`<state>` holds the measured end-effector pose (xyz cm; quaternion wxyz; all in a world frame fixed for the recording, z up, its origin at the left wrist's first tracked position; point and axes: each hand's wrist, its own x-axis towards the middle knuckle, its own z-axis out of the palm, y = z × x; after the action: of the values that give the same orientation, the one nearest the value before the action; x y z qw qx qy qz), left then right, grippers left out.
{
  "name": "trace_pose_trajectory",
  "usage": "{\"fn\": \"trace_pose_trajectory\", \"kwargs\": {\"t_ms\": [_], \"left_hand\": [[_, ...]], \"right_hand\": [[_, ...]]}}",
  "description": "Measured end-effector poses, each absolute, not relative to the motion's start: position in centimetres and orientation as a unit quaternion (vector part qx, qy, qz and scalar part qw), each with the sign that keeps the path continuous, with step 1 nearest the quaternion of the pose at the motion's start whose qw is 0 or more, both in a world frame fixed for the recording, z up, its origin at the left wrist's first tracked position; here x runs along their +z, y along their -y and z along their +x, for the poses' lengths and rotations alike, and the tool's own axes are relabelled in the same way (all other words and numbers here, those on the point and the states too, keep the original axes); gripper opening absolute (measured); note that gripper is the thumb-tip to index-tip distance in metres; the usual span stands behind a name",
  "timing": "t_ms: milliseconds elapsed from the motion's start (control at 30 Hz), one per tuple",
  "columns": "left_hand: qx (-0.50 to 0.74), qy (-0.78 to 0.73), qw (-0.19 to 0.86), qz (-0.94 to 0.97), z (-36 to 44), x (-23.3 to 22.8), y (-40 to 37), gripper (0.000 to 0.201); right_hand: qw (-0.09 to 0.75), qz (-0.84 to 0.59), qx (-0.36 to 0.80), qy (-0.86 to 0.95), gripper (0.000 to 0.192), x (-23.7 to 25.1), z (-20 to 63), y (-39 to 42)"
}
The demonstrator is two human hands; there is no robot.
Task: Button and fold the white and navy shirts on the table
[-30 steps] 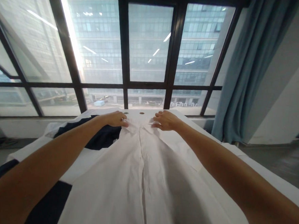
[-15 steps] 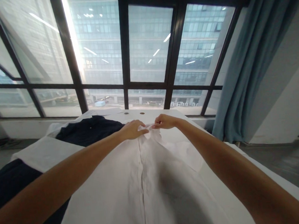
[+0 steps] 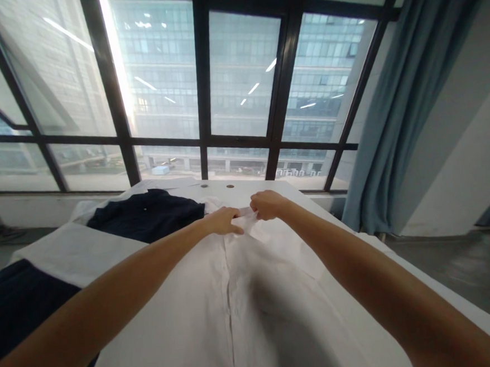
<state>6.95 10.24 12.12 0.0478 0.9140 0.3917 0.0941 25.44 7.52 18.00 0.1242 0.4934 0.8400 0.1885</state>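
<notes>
Head view: white shirt (image 3: 220,308) lies flat, front up, on the white table (image 3: 423,283), collar at the far end. Left hand (image 3: 224,220) and right hand (image 3: 266,204) both pinch the collar fabric, fingers closed on it. Dark navy garment (image 3: 146,215) far left.

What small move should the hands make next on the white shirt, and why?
Probably fasten the top button. The left hand and right hand both pinch the collar end of the shirt, close together at the placket, which lies flat and closed below them.
</notes>
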Motion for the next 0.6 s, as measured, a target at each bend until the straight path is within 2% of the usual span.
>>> {"fn": "trace_pose_trajectory", "kwargs": {"t_ms": [200,300,367,433,467,600], "left_hand": [[0.059,-0.377,-0.028,0.924,2.4,12.1,-12.8,0.033],[0.099,-0.409,-0.070,0.904,1.8,10.4,-13.9,0.034],[0.129,-0.422,-0.072,0.894,2.0,8.6,-14.2,0.051],[0.157,-0.435,-0.048,0.885,1.4,7.0,-14.0,0.069],[0.166,-0.450,-0.027,0.877,0.6,6.4,-13.7,0.071],[0.124,-0.515,0.056,0.846,-6.3,5.2,-11.7,0.052]], "right_hand": [[0.105,0.495,0.199,-0.839,0.032,16.9,26.2,-9.3],[0.043,0.527,0.163,-0.833,0.048,14.8,25.9,-10.9],[-0.010,0.554,0.107,-0.826,0.065,12.8,26.1,-11.5],[-0.035,0.585,0.053,-0.809,0.074,10.5,27.1,-11.6],[-0.029,0.602,0.034,-0.798,0.072,9.3,28.1,-11.4],[0.048,0.644,-0.002,-0.764,0.047,4.9,33.8,-9.1]]}}
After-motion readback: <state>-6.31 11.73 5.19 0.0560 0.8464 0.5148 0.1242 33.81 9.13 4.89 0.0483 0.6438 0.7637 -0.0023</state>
